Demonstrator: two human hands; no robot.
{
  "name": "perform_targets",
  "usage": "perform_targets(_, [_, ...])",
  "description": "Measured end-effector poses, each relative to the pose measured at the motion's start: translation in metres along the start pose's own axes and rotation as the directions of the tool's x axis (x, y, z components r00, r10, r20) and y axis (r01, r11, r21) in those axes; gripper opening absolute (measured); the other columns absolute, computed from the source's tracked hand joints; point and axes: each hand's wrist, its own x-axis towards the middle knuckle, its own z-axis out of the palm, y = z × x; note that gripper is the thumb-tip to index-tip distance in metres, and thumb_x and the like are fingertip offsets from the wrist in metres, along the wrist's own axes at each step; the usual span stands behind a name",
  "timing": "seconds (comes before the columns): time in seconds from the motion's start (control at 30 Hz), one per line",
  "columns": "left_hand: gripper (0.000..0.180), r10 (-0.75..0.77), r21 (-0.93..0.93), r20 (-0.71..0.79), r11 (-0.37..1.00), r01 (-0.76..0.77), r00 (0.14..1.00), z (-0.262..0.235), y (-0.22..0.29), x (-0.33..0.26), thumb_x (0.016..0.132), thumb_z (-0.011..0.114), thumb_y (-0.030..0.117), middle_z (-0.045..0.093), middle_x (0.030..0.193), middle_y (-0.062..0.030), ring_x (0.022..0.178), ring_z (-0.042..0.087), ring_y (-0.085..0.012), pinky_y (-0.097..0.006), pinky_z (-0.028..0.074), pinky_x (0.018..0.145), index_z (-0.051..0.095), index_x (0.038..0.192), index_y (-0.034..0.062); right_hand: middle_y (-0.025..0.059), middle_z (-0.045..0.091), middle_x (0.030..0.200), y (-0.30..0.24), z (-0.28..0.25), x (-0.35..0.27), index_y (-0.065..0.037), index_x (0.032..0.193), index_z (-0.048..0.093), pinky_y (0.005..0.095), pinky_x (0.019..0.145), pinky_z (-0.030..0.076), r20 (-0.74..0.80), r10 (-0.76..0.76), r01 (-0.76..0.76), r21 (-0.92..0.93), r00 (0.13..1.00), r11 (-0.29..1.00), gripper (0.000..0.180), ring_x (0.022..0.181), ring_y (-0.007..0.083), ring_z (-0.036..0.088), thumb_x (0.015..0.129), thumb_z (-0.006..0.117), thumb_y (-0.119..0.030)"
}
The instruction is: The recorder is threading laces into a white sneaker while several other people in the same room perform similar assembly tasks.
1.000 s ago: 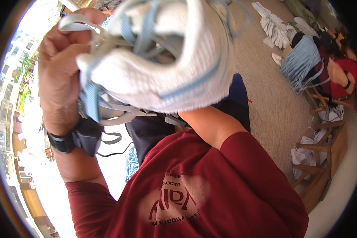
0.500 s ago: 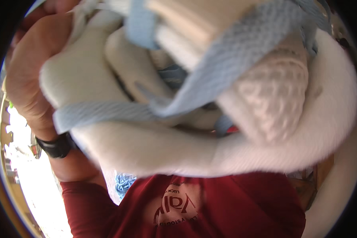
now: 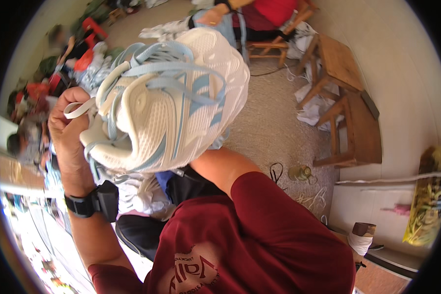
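Your left hand point(image 3: 68, 132) is gripping the white sneaker point(image 3: 171, 103) by its heel (right hand hidden, can't tell); those loose blue laces point(image 3: 181, 73) are risking a snag.

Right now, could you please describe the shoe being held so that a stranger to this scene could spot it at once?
Start at the dark red shirt filling the bottom of the view, then follow the arm with the black wrist device up to the left hand. It grips a white mesh sneaker held close to the camera. Pale blue straps and laces crossing it set it apart from the blurred clutter behind.
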Motion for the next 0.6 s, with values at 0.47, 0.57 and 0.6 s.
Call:
perform_targets(0.47, [0.038, -0.119, 0.170, 0.958, 0.969, -0.180, 0.261, 0.156, -0.112, -0.072, 0.071, 0.065, 0.003, 0.063, 0.094, -0.0119, 0.088, 0.062, -0.0219, -0.029, 0.048, 0.077, 0.056, 0.108, 0.0001, 0.0119, 0.059, 0.073, 0.242, -0.003, -0.171, -0.002, 0.078, 0.061, 0.0363, 0.054, 0.043, 0.166, 0.365, -0.300, -0.320, 0.916, 0.899, 0.010, 0.070, 0.0235, 0.060, 0.079, 0.058, -0.012])
perform_targets(0.57, [0.036, -0.457, 0.459, 0.734, 0.879, 0.130, 0.503, 0.111, -0.127, -0.070, 0.072, 0.064, 0.000, 0.063, 0.095, -0.0088, 0.089, 0.061, -0.0177, -0.028, 0.048, 0.078, 0.057, 0.107, 0.0002, 0.0119, 0.060, 0.070, 0.270, 0.002, -0.167, -0.002, 0.075, 0.063, 0.0362, 0.051, 0.043, 0.216, 0.390, -0.291, -0.378, 0.895, 0.879, 0.010, 0.067, 0.0236, 0.061, 0.078, 0.058, -0.010])
perform_targets(0.6, [0.036, -0.462, 0.460, 0.728, 0.877, 0.138, 0.506, 0.095, -0.132, -0.074, 0.072, 0.064, 0.000, 0.063, 0.095, -0.0088, 0.089, 0.061, -0.0177, -0.028, 0.048, 0.078, 0.057, 0.107, 0.0002, 0.0137, 0.061, 0.070, 0.276, -0.001, -0.167, -0.002, 0.070, 0.064, 0.0382, 0.055, 0.045, 0.106, 0.430, -0.352, -0.419, 0.896, 0.837, 0.012, 0.069, 0.0266, 0.061, 0.078, 0.056, -0.006])
